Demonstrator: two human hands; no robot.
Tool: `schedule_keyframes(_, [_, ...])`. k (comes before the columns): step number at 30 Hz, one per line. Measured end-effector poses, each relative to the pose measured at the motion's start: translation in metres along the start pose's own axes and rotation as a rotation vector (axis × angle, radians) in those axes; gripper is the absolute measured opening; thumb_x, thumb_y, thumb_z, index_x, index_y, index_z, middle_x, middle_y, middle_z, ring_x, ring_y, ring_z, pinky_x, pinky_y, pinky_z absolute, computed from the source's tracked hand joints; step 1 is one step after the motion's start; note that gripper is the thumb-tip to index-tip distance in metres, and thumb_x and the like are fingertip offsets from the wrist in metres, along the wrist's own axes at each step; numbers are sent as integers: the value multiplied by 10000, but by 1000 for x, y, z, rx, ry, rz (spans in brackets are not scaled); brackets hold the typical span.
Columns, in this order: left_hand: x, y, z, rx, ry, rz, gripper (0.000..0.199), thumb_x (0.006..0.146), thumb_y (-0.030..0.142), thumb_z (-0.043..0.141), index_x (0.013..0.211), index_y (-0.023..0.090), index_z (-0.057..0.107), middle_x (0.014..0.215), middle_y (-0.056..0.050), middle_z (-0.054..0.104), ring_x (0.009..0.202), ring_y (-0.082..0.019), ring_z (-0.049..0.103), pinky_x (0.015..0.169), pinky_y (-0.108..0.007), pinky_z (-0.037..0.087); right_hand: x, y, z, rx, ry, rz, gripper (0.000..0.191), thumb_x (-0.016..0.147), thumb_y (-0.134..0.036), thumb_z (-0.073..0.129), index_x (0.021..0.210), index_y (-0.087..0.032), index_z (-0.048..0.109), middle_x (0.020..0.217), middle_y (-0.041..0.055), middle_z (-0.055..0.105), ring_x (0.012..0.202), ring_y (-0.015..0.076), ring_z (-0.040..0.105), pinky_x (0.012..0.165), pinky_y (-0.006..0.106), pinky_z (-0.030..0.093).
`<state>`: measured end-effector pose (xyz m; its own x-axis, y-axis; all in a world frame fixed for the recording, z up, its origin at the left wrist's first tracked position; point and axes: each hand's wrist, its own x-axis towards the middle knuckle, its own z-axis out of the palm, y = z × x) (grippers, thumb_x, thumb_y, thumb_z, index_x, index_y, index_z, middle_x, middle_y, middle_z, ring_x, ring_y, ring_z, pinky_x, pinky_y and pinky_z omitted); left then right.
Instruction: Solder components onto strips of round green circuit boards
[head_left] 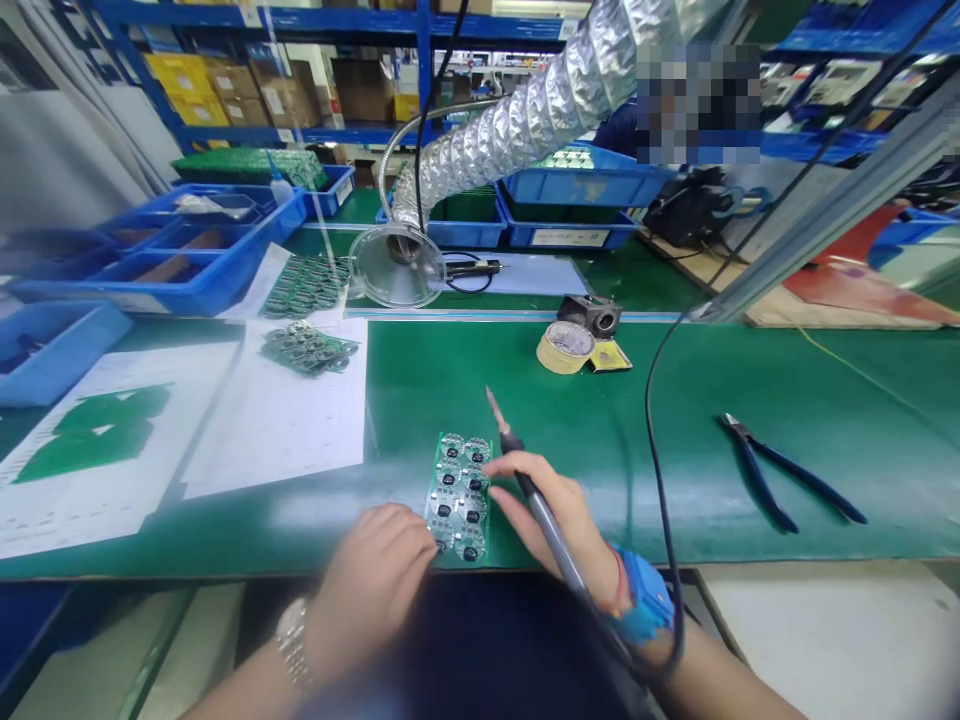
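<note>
A small panel of round circuit boards [459, 500] with black components lies flat near the table's front edge. My right hand [559, 510] has a soldering iron [551, 530] lying in its grip, tip pointing up and away over the table beyond the panel. The thumb and index finger of that hand reach the panel's right edge. Curled at the panel's lower left corner is my left hand [382, 560], its fingers together and its thumb side against the panel edge. Whatever it may hold is hidden.
Loose circuit boards [311, 348] sit on paper sheets [277, 430] at left, near blue bins [202, 280]. A fume hose with a clear hood [397, 268] hangs behind. Further right are a round tin [568, 345], a metal iron stand [592, 313], cutting pliers [780, 470] and a dangling cable [654, 430].
</note>
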<state>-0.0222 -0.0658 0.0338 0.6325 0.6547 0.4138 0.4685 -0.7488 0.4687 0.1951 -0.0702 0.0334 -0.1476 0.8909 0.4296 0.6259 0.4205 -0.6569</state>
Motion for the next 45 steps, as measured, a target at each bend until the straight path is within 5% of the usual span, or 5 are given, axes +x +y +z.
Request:
schedule_keyframes(15, [27, 12, 4, 155, -6, 152, 245, 875, 211, 408, 733, 173, 603, 604, -7, 578, 599, -126, 500, 554, -294, 326, -34, -18, 15, 63, 130, -112, 192, 813, -189, 548, 1000, -205, 512, 778, 16, 631, 666, 142, 640, 653, 199, 533])
schedule_keyframes(25, [17, -28, -70, 554, -58, 259, 240, 854, 110, 396, 755, 193, 598, 568, 29, 515, 575, -111, 444, 981, -379, 311, -41, -6, 3, -23, 72, -153, 172, 819, -260, 522, 980, -198, 519, 741, 30, 617, 580, 131, 628, 581, 169, 528])
schedule_keyframes(33, [-21, -13, -12, 218, -194, 21, 181, 864, 238, 450, 807, 198, 617, 625, 3, 593, 597, -126, 543, 602, -262, 404, -46, -8, 16, 55, -74, -210, 216, 841, -142, 463, 1056, -169, 472, 718, 25, 591, 582, 109, 604, 603, 166, 519])
schedule_keyframes(40, [-9, -16, -5, -110, -34, -380, 187, 889, 204, 405, 841, 184, 585, 794, -14, 642, 733, -134, 593, 676, -252, 460, -44, -2, 10, -57, 3, 63, 270, 853, -167, 465, 1122, -186, 446, 1002, 98, 607, 898, 188, 624, 804, 310, 518])
schedule_keyframes(45, [-7, -5, 1, -230, -91, -374, 187, 880, 210, 416, 841, 180, 597, 816, -31, 640, 781, -153, 589, 713, -276, 468, -38, -2, 12, -23, 8, 107, 250, 855, -173, 455, 1104, -178, 435, 1114, 128, 581, 998, 207, 600, 849, 333, 503])
